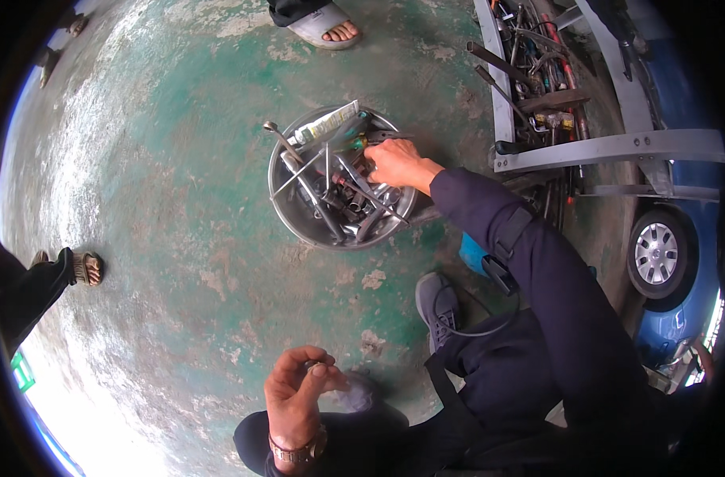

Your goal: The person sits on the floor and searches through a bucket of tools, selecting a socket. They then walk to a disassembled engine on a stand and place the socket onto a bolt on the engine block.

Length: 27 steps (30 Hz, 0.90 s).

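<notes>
A round metal bowl full of hand tools stands on the floor ahead of me. My right hand reaches into its right side, fingers bent down among the tools. The fingertips are hidden, so what they grip does not show. Close by lie a yellow-green handle and dark plier-like handles. A four-armed wheel wrench, a ratchet-like tool and a white printed tube lie in the bowl too. My left hand is raised over my knee, thumb and fingers pinched together; anything between them is too small to name.
A metal rack crowded with tools stands at the right, its grey bar jutting toward my right arm. Beyond it is a blue car. A person's sandalled foot is at the far side, another at left.
</notes>
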{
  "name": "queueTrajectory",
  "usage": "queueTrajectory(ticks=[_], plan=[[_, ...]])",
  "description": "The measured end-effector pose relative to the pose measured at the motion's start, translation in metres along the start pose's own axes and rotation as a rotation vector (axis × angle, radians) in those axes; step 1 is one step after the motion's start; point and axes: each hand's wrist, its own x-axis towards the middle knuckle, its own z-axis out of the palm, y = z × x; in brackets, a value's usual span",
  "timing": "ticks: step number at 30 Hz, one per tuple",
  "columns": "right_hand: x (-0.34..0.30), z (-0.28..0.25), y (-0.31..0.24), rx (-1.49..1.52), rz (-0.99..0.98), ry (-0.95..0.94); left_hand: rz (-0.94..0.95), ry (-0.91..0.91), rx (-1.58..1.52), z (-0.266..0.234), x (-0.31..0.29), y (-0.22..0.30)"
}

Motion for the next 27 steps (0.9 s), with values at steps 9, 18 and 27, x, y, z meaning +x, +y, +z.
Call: queueTrajectory(ticks=[9,18,27], plan=[[-0.002,0.000,-0.002,-0.081,0.046,-0.075,0.011,-0.009,0.012,0.000,-0.001,0.001],[-0.015,-0.015,0.010,0.172,-0.100,-0.150,0.003,-0.008,-0.008,0.003,-0.004,0.001],[-0.013,-0.009,0.014,0.132,-0.147,-0.115,-0.005,-0.005,0.000,0.004,-0.001,0.001]])
